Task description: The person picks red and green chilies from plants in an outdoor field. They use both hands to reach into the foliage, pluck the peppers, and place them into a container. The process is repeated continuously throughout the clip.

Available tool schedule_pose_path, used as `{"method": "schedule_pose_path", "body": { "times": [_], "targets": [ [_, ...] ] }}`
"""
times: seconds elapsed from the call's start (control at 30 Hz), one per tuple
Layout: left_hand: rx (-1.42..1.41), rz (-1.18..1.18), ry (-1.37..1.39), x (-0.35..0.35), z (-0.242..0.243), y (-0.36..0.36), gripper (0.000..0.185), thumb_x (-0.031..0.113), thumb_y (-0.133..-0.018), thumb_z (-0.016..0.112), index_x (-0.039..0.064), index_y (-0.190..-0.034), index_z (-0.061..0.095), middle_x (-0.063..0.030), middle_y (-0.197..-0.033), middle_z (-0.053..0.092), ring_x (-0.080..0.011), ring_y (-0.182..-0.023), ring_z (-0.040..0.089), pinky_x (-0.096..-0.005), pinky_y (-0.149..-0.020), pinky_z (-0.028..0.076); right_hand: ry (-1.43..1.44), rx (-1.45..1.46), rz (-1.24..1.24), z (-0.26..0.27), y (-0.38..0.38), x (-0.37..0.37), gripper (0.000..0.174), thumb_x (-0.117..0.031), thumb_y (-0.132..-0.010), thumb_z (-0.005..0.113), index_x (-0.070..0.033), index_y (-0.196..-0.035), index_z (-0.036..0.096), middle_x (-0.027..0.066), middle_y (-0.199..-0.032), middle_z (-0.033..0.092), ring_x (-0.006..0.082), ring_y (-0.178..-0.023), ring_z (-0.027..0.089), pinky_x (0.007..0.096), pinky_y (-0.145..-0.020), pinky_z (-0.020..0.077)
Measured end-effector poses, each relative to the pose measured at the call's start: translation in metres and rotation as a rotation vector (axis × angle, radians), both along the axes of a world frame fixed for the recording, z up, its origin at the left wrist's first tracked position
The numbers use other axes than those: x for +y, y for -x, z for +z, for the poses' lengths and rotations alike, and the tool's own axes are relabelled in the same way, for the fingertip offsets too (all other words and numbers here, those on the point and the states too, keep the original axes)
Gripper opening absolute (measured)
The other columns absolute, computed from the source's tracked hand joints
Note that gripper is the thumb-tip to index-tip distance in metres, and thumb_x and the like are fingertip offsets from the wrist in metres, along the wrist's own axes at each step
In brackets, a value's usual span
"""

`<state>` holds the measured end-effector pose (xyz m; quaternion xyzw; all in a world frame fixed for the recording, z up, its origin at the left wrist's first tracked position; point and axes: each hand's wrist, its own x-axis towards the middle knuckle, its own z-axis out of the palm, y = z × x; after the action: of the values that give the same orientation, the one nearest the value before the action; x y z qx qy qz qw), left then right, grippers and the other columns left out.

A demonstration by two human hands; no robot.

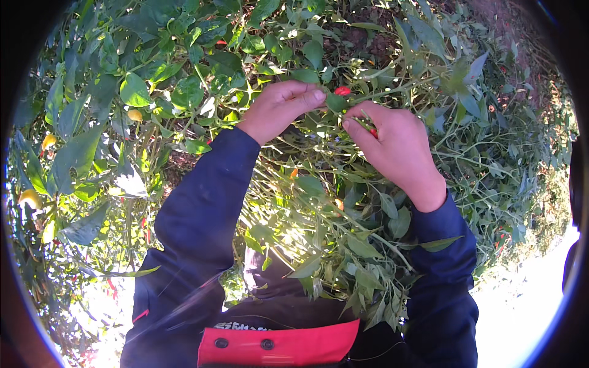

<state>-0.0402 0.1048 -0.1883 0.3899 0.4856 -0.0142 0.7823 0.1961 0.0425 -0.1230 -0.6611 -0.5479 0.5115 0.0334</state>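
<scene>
Leafy chili pepper plants (313, 184) fill the ground before me. My left hand (287, 106), at upper centre, pinches a leafy part of a stem between thumb and fingers. Just right of its thumb shows a red chili pepper (342, 90), beside a green leaf (336, 102). To the right, my right hand (391, 138) is curled around green pepper stalks (365, 120) and a small red pepper (373, 133), partly hidden by its fingers. Its thumb and forefinger nearly meet near the branch.
Yellow peppers (135, 115) hang among leaves at the left. Orange peppers (339, 204) show below my hands. A leafy branch (363, 257) lies near my right sleeve. Bare soil (359, 41) shows through at the top. Bright sunlit ground (515, 303) lies at lower right.
</scene>
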Motion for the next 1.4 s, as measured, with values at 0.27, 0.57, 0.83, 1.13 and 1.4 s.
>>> {"method": "schedule_pose_path", "body": {
  "times": [0.27,0.57,0.83,1.13,1.4],
  "targets": [
    [0.001,0.143,0.014,-0.012,-0.001,0.001,0.038,0.032,-0.107,0.066,-0.002,-0.124,0.073,-0.0074,-0.112,0.077,-0.0130,-0.105,0.070,-0.0294,-0.097,0.054,-0.137,0.134,-0.434,0.020,0.005,0.004,0.015,-0.016,-0.094,0.072,-0.012,-0.107,0.075,0.0110,-0.071,0.070,0.0299,-0.061,0.068,0.0395,-0.056,0.0502],
    [-0.018,0.049,-0.038,-0.019,-0.011,0.004,0.037,0.030,-0.105,0.069,-0.001,-0.124,0.073,-0.0065,-0.108,0.077,-0.0099,-0.097,0.068,-0.0295,-0.090,0.055,-0.285,-0.255,0.269,-0.001,0.017,0.024,0.017,-0.015,-0.087,0.069,-0.008,-0.103,0.066,0.0102,-0.068,0.067,0.0313,-0.064,0.071,0.0422,-0.056,0.0537],
    [0.036,-0.054,-0.078,-0.010,-0.011,-0.001,0.034,0.025,-0.101,0.073,-0.001,-0.122,0.074,-0.0075,-0.106,0.077,-0.0113,-0.094,0.069,-0.0307,-0.086,0.056,-0.264,-0.055,0.156,-0.001,0.017,0.021,0.023,-0.015,-0.086,0.072,-0.016,-0.109,0.070,0.0091,-0.076,0.071,0.0334,-0.068,0.070,0.0455,-0.057,0.0506],
    [0.109,-0.167,-0.068,-0.010,-0.006,-0.012,0.036,0.024,-0.090,0.082,0.001,-0.118,0.076,-0.0099,-0.112,0.076,-0.0160,-0.101,0.069,-0.0355,-0.093,0.054,-0.220,-0.239,0.218,0.001,0.021,0.014,0.014,-0.011,-0.084,0.069,-0.006,-0.094,0.060,0.0088,-0.074,0.070,0.0303,-0.066,0.073,0.0430,-0.056,0.0553],
    [0.209,-0.085,-0.174,-0.015,0.001,-0.031,0.032,0.021,-0.090,0.080,0.002,-0.115,0.073,-0.0121,-0.103,0.076,-0.0212,-0.093,0.072,-0.0348,-0.086,0.055,-0.094,-0.245,0.085,-0.006,0.010,0.019,0.018,-0.020,-0.085,0.071,-0.003,-0.087,0.065,0.0161,-0.071,0.072,0.0354,-0.067,0.074,0.0457,-0.059,0.0576]
  ]
}}
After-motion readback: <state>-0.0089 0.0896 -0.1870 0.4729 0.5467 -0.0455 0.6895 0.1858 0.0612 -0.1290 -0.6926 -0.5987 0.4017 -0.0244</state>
